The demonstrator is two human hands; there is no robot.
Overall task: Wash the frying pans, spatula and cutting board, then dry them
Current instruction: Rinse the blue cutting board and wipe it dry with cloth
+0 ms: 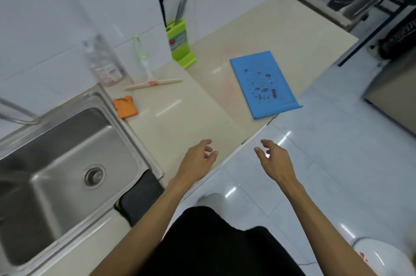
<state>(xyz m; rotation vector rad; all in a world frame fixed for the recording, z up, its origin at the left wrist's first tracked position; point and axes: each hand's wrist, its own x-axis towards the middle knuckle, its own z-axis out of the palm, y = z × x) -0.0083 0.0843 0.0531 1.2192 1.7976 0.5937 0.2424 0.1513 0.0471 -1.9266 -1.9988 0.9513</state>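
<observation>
Cutting board (263, 85): blue, flat on counter (180, 122), dark-red smears.

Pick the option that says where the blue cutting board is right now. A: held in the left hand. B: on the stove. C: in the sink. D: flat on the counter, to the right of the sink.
D: the blue cutting board lies flat on the counter, apart from the sink, and the left hand and right hand hover empty short of it.
</observation>
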